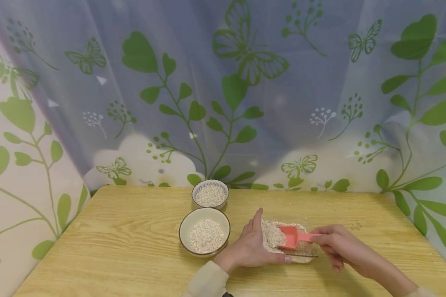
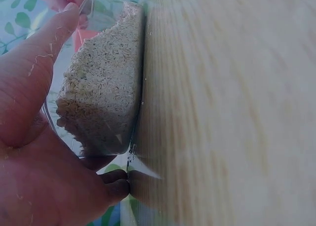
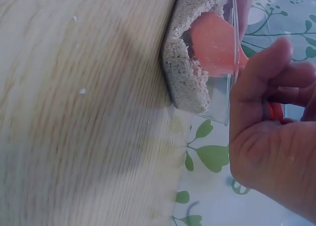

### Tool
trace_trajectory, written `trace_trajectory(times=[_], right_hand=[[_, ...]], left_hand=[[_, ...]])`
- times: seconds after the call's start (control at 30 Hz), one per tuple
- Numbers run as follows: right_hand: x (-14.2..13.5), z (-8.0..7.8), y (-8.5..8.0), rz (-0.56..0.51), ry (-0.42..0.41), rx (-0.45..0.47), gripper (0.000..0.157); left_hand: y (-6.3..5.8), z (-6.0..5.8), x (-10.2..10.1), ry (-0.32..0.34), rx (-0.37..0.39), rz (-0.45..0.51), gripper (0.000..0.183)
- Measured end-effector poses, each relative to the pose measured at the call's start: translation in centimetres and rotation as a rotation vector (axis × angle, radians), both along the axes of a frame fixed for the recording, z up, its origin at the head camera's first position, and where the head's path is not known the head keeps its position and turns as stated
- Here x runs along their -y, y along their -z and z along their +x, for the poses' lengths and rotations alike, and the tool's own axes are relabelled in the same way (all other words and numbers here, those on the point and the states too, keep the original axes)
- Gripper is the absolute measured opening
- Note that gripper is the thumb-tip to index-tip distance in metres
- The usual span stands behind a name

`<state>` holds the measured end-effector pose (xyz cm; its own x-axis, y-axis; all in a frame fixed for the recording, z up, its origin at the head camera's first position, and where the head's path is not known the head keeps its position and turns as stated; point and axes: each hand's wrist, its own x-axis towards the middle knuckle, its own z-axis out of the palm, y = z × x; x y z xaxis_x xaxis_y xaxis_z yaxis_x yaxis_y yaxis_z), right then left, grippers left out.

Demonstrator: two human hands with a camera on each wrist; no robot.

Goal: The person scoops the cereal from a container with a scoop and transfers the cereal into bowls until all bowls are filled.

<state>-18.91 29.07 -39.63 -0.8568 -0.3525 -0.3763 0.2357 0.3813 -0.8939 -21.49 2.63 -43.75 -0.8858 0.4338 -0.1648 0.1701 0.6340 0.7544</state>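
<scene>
So I've got three containers of what look like pale beige oat flakes (image 1: 273, 237) here. The clear rectangular see-through box (image 3: 219, 95) sits on the yellow wood-grain table (image 1: 134, 231), flakes heaped high at its left end and lower toward the right, with a hollow dug out around the scoop. Left of it is a round cream bowl (image 1: 185, 231) with a dark rim, flakes covering the bottom and its sides showing. Just behind that, a smaller white bowl (image 1: 210, 182) with a scalloped edge and dark line pattern has flakes too; can't tell if the bowls touch.

The coral-red plastic scoop (image 1: 291, 238) is inside the box, its leading edge down in the flakes. It's broad with squared-off sides, a straight handle, and a few specks stuck on it. My right hand (image 1: 342, 247) grips that handle past the box's right end. My left hand (image 1: 250, 245) holds the box's left end, thumb along the near wall. Some stray bits lie on the tabletop.
</scene>
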Motion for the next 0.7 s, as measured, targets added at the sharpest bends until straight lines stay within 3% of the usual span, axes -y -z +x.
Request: trace_trajectory(times=[0.27,0.7], right_hand=[[0.39,-0.17,0.17,-0.022,-0.021,-0.014,0.051],[0.32,-0.31,0.18,-0.015,-0.077,-0.061,0.054]], left_hand=[[0.01,0.01,-0.01,-0.003,0.000,-0.003,0.138],[0.03,-0.02,-0.11,-0.006,-0.001,-0.013,0.138]])
